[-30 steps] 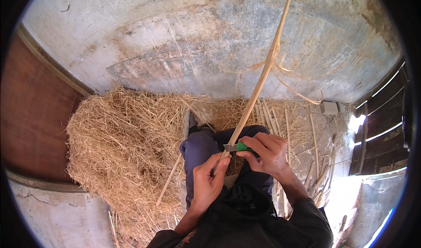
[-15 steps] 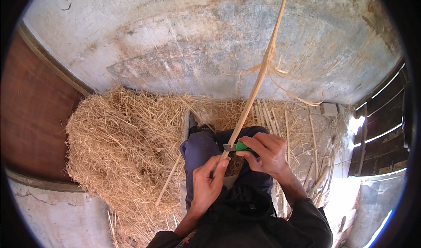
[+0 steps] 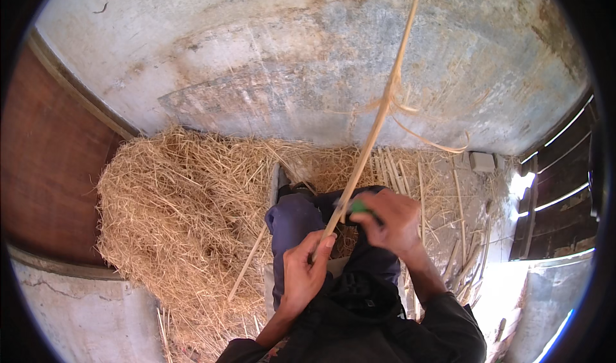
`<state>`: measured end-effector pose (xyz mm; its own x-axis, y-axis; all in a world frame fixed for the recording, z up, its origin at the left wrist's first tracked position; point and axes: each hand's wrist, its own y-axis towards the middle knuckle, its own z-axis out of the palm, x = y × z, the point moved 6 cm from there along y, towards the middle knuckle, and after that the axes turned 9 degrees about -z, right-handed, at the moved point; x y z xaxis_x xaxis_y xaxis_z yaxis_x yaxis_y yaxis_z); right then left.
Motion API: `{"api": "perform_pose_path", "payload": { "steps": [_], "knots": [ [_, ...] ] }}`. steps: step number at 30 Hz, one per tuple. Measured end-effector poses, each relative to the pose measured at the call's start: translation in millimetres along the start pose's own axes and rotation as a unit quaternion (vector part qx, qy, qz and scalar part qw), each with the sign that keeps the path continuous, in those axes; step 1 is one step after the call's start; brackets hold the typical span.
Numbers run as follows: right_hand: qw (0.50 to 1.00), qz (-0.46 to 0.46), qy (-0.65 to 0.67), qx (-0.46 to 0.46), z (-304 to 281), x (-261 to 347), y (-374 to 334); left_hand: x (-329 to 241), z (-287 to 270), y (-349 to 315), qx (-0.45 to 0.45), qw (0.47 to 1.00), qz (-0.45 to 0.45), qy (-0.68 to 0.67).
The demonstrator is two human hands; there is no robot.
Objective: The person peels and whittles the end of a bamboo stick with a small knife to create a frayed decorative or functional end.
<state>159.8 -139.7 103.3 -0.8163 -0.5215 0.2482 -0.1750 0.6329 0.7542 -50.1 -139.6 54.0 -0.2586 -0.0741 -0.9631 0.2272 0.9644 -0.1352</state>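
Note:
A long pale bamboo strip [image 3: 371,138] slants up and away from my lap, its far end in front of the wall. Thin curled shavings [image 3: 428,141] hang from it partway along. My left hand [image 3: 306,264] is closed round the strip's near end, thumb on top. Just to the right, my right hand [image 3: 393,220] grips a green-handled knife [image 3: 360,206], smeared by motion. The knife's blade is blurred and lies close beside the strip; whether it touches cannot be made out.
A big heap of straw and shavings [image 3: 186,202] covers the floor at left. More strips [image 3: 459,202] lie on the floor at right, near a grey block [image 3: 482,162]. A stained wall [image 3: 256,61] stands ahead, a brown door panel [image 3: 51,170] at left, dark slats [image 3: 558,196] at right.
My right hand and the knife have shifted slightly and blurred. The strip's far end has dipped a little, and its shavings have swung. My left hand stays nearly in place.

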Motion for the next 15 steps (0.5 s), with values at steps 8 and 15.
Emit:
{"api": "perform_pose_path", "payload": {
  "steps": [8,15],
  "knots": [
    [0.992,0.098,0.018,-0.076,-35.3,-57.3,12.9,15.8,-0.1,-16.1,0.016,1.000,-0.013,0.010],
    [0.998,0.060,0.012,0.011,-35.1,-51.0,18.7,14.4,-8.5,-13.2,0.005,0.999,0.014,0.035]
  ]
}}
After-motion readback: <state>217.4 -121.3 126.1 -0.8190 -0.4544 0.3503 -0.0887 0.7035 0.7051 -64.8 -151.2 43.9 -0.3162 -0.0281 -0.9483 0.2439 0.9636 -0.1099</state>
